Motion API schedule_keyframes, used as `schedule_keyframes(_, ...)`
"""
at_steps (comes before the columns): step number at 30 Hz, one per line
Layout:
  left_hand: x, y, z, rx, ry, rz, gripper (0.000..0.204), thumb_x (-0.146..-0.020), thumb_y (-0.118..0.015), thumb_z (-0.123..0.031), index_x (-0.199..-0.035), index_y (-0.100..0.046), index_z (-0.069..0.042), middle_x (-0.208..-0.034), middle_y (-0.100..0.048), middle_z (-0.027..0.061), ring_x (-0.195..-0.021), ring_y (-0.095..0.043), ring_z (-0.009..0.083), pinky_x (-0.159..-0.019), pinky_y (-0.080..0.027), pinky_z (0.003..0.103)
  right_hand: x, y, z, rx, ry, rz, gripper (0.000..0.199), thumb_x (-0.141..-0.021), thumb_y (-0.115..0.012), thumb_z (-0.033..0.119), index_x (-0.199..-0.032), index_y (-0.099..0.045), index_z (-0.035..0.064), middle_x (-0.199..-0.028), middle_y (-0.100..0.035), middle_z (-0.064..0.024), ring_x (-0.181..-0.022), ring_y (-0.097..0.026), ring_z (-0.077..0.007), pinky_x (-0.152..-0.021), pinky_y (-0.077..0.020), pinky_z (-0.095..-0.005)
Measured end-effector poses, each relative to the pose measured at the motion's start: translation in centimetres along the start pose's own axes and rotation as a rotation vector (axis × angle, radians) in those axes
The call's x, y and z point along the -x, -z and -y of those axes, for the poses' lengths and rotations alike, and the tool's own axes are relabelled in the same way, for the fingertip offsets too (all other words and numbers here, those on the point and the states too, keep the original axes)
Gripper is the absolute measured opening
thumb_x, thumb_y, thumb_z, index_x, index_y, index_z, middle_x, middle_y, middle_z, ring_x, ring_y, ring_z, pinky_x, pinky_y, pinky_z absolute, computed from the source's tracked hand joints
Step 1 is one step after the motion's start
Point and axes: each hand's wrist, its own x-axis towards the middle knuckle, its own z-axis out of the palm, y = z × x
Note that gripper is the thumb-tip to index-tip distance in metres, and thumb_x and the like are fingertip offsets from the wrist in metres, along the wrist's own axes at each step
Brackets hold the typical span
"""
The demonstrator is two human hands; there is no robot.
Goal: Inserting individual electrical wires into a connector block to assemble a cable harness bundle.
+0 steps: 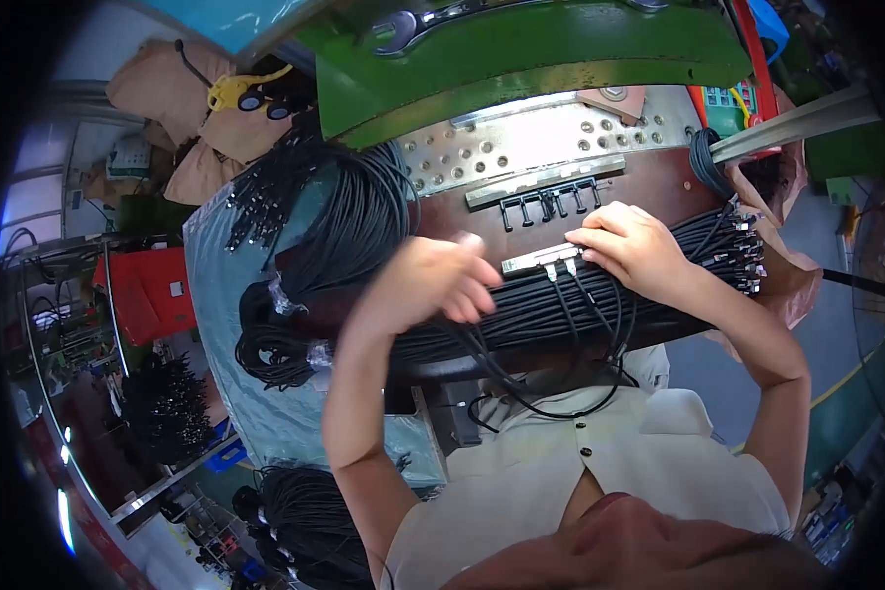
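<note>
Metal strip (pixel 539 260), two cable ends (pixel 561 270) at its lower edge, lies at mid-frame by a bundle of black cables (pixel 521 315). We see the right hand (pixel 631 252) pinching its right end; the left hand (pixel 437 279), blurred, fingers loosely spread, hovers near its left end.

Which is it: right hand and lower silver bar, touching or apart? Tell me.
Touching. The head view shows the right hand gripping the lower silver bar at its right end.
</note>
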Motion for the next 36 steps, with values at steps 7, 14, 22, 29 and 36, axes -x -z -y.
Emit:
schedule_keyframes(7, -4.2, -10.3, 0.1, 0.486, -0.183, 0.163, 0.043, -0.098, -0.042, -0.036, -0.120, -0.052, -0.001, -0.098, -0.064, 0.0100, -0.082, -0.062, 0.0139, -0.076, -0.049, 0.028, -3.9, 1.3, -1.1, 0.091, -0.003, -0.214, 0.018, -0.080, -0.060, 0.013, -0.095, -0.066, 0.0055, -0.087, -0.064, -0.0108, -0.083, -0.060, -0.0289, -0.073, -0.0483, -0.0370)
schedule_keyframes(14, -8.3, -3.8, -5.2, 0.874, -0.344, 0.090, 0.027, -0.096, -0.039, -0.021, -0.102, -0.051, 0.003, -0.071, -0.052, 0.0107, -0.060, -0.053, 0.0201, -0.061, -0.052, 0.038, -11.5, 3.0, -6.6, 0.250, -0.371, -0.131, 0.023, -0.084, -0.053, 0.018, -0.099, -0.066, 0.0064, -0.094, -0.064, -0.0161, -0.088, -0.061, -0.0312, -0.077, -0.0486, -0.0416)
schedule_keyframes(22, -14.4, 1.1, -3.0, -0.242, -0.641, -0.138, 0.026, -0.097, -0.037, -0.015, -0.110, -0.049, 0.004, -0.088, -0.055, 0.0138, -0.076, -0.052, 0.0217, -0.074, -0.048, 0.036, -11.6, 2.7, -12.8, 0.527, -0.138, -0.238, 0.024, -0.085, -0.052, 0.020, -0.100, -0.065, 0.0065, -0.096, -0.064, -0.0161, -0.089, -0.061, -0.0307, -0.078, -0.0485, -0.0425)
schedule_keyframes(29, -14.3, 4.8, -2.0, 0.088, -0.561, -0.202, 0.030, -0.096, -0.042, -0.021, -0.098, -0.063, 0.000, -0.080, -0.063, 0.0107, -0.074, -0.059, 0.0220, -0.071, -0.049, 0.036, -12.7, 1.8, -12.7, 0.795, 0.074, -0.344, 0.025, -0.087, -0.050, 0.021, -0.101, -0.064, 0.0066, -0.098, -0.064, -0.0161, -0.091, -0.061, -0.0303, -0.079, -0.0483, -0.0433)
schedule_keyframes(36, -17.5, 6.2, -2.9, -1.051, -1.299, -0.921, 0.014, -0.084, -0.058, -0.018, -0.083, -0.067, -0.007, -0.079, -0.065, 0.0125, -0.071, -0.062, 0.0266, -0.066, -0.050, 0.038, -12.0, 0.5, -9.4, 0.348, -0.238, -0.288, 0.023, -0.086, -0.051, 0.021, -0.099, -0.065, 0.0075, -0.097, -0.064, -0.0141, -0.089, -0.061, -0.0295, -0.079, -0.0482, -0.0424)
